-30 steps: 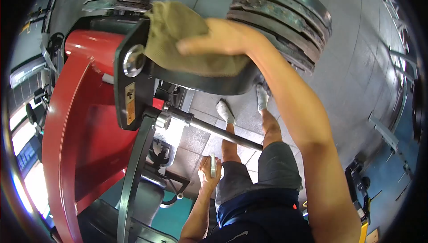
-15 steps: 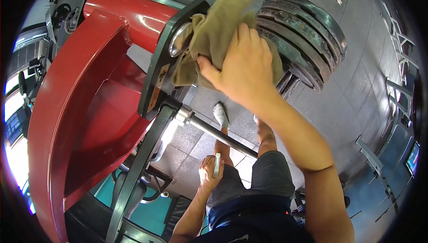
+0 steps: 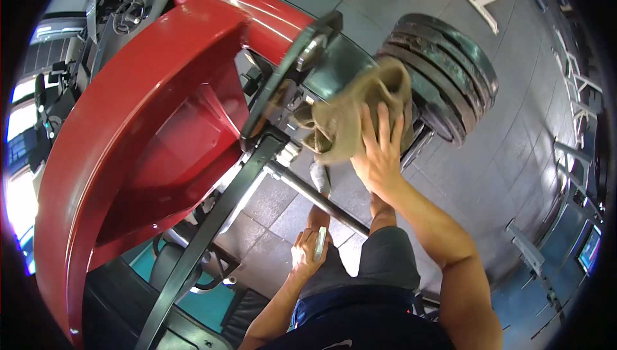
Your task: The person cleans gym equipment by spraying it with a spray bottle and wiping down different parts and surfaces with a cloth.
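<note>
One crumpled olive-tan cloth (image 3: 357,115) lies pressed against the dark plate of the red machine (image 3: 128,144) beside stacked weight plates (image 3: 450,80), under the flat, spread-fingered right hand (image 3: 379,157), while the left hand (image 3: 308,253) grips a slim pale object (image 3: 319,242) low down.

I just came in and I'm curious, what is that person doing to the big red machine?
A person is pressing an olive cloth with their right hand against the dark plate at the end of the red gym machine, right beside a stack of weight plates. Their left hand hangs low by their shorts, holding a small pale object that is too small to identify.
</note>
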Demonstrator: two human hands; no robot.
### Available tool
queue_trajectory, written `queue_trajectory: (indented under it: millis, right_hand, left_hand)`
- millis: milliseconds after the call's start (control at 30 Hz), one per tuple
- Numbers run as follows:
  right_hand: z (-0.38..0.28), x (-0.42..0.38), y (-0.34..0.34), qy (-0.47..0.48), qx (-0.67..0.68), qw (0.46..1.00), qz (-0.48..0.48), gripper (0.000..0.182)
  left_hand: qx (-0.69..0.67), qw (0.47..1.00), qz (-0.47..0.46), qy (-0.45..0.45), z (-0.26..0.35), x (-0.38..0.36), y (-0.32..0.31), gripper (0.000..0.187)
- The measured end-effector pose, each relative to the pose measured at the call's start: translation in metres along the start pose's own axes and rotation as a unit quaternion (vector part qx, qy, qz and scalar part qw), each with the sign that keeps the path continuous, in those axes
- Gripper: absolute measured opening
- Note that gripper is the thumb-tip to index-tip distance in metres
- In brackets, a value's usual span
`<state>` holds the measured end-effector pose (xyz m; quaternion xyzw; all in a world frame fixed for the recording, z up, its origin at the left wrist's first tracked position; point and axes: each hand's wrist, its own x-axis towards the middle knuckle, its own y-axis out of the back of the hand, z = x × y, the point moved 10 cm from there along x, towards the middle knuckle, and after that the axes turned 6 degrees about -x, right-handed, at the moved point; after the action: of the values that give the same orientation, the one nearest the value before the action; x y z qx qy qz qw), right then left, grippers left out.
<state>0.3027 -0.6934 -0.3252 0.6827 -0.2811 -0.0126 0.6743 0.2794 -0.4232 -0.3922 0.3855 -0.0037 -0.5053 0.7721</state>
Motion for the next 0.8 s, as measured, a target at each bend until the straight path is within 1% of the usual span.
queue_trajectory:
  millis: [33, 67, 100, 133, 167, 233, 267, 367, 467, 567, 633, 667, 700, 767, 800]
  right_hand:
    - [0.000, -0.002, -0.002, -0.017, -0.002, 1.000, 0.027, 0.055]
    - [0.003, -0.003, 0.001, -0.037, -0.002, 0.998, 0.049, 0.049]
    - [0.002, 0.024, 0.003, -0.071, -0.021, 0.996, -0.041, 0.049]
    - [0.008, 0.059, 0.014, -0.119, -0.010, 0.991, -0.059, 0.052]
    - [0.014, 0.088, 0.007, -0.110, -0.072, 0.979, -0.157, 0.067]
    - [0.017, 0.128, -0.013, -0.173, -0.135, 0.955, -0.198, 0.061]
    - [0.019, 0.130, -0.020, -0.206, -0.166, 0.939, -0.218, 0.058]
    - [0.001, 0.108, -0.003, -0.086, -0.081, 0.986, -0.119, 0.052]
    - [0.004, 0.053, 0.007, 0.054, -0.057, 0.997, -0.002, 0.056]
    - [0.036, 0.041, 0.026, -0.022, -0.009, 0.999, -0.030, 0.060]
    - [0.062, 0.054, 0.023, -0.139, 0.071, 0.988, -0.011, 0.062]
    - [0.076, 0.068, 0.023, -0.201, 0.112, 0.973, -0.002, 0.063]
    - [0.093, 0.088, 0.007, -0.257, 0.102, 0.953, -0.120, 0.060]
    - [0.138, 0.115, -0.036, -0.332, 0.258, 0.877, -0.231, 0.071]
    - [0.159, 0.112, -0.059, -0.380, 0.316, 0.821, -0.285, 0.067]
  left_hand:
    - [-0.017, 0.999, 0.015, -0.026, 0.000, -0.002, 0.003, 0.017]
    - [-0.021, 0.999, 0.017, -0.021, -0.002, -0.002, 0.002, 0.017]
    - [-0.023, 1.000, 0.013, -0.016, -0.005, -0.003, 0.002, 0.017]
    - [-0.023, 1.000, 0.010, -0.012, -0.010, -0.002, 0.001, 0.017]
    - [-0.037, 0.999, 0.016, -0.021, -0.012, -0.002, 0.001, 0.017]
    - [-0.031, 0.999, 0.011, -0.017, -0.013, 0.002, 0.002, 0.017]
    - [-0.025, 1.000, 0.006, -0.016, -0.013, 0.002, 0.003, 0.017]
    - [-0.022, 1.000, -0.012, -0.004, -0.019, -0.004, -0.005, 0.019]
    - [-0.019, 1.000, -0.008, -0.006, -0.017, -0.001, 0.000, 0.020]
    - [-0.033, 0.999, 0.003, 0.008, -0.021, -0.001, 0.001, 0.020]
    - [-0.038, 0.999, 0.004, 0.015, -0.026, -0.003, -0.003, 0.019]
    - [-0.038, 0.999, 0.004, 0.015, -0.028, -0.002, -0.004, 0.019]
    - [-0.036, 0.999, 0.003, 0.017, -0.029, -0.002, -0.006, 0.019]
    - [-0.028, 0.999, -0.003, 0.019, -0.027, -0.003, -0.008, 0.017]
    - [-0.028, 1.000, 0.000, 0.014, -0.027, -0.004, -0.009, 0.017]
